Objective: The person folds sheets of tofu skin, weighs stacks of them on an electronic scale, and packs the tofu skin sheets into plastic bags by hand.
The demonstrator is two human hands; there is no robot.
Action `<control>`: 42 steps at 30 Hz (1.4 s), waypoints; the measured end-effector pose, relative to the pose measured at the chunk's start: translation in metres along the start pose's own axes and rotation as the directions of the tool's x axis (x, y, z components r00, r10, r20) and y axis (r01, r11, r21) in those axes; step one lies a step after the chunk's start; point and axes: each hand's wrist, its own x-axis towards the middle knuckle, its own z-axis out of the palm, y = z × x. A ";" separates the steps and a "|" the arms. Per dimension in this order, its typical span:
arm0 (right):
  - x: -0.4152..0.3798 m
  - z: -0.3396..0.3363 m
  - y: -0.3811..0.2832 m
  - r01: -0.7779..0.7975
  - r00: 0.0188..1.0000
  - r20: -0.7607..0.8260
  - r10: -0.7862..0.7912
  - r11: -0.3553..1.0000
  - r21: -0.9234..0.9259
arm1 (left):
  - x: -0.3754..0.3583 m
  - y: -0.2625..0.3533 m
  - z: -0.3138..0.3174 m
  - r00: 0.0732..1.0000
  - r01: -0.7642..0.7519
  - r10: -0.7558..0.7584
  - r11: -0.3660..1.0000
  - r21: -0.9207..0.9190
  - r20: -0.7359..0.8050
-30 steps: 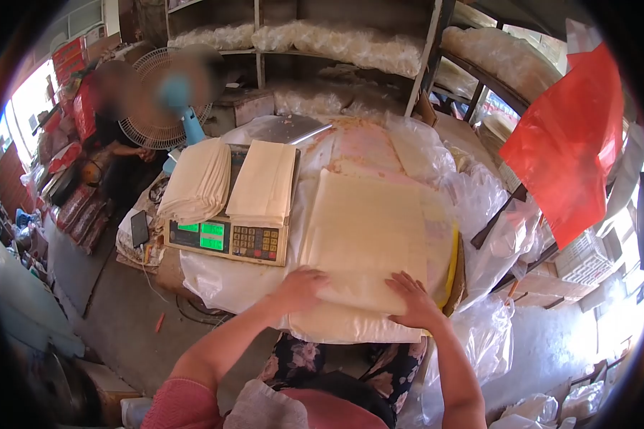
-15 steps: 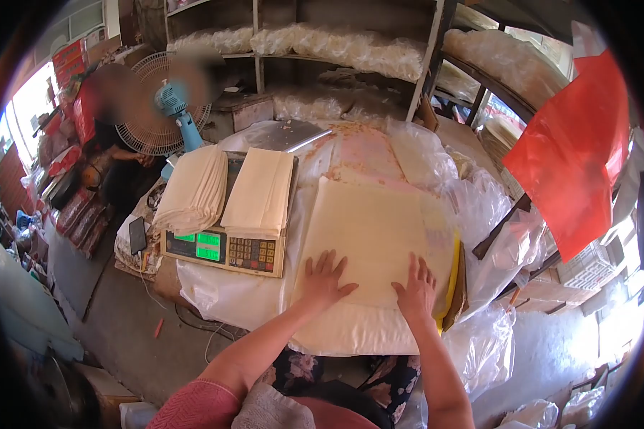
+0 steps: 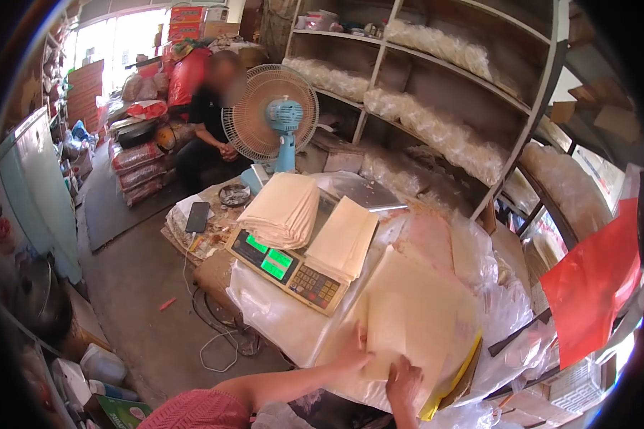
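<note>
- Both hands, left grip (image 3: pixel 354 350) and right grip (image 3: pixel 406 382), spread flat and apart before, now sit closer together, right of the scale (image 3: pixel 315 286).
- Fingers partly bent; whether either pinches anything, I cannot tell.
- Pale sheets (image 3: pixel 426 304) lie right of the scale, beneath both.

Right of the scale (image 3: pixel 316 286), the left hand (image 3: pixel 352 350) and right hand (image 3: pixel 403 385) both touch the pale sheets (image 3: pixel 436 307). Two folded stacks (image 3: pixel 280 209) (image 3: pixel 343 237) rest on the scale, a phone (image 3: pixel 197 217) lies left of it, and beyond it stand a blue fan (image 3: pixel 285 116) and shelves (image 3: pixel 456 77) holding plastic-wrapped bundles (image 3: pixel 436 132)
</note>
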 end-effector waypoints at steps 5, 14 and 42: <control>0.021 -0.029 -0.032 -0.315 0.925 0.203 0.320 0.351 0.882 | -0.002 0.017 -0.009 0.970 0.036 0.042 0.949 -0.313 0.241; 0.185 -0.101 -0.134 -0.051 0.992 0.056 0.116 -0.045 0.998 | 0.153 0.135 -0.238 0.824 -0.314 0.545 0.663 0.679 -0.151; 0.139 -0.113 -0.095 0.107 0.993 -0.105 -0.047 0.714 0.692 | 0.222 0.129 -0.282 0.974 0.127 0.167 0.163 0.978 -0.154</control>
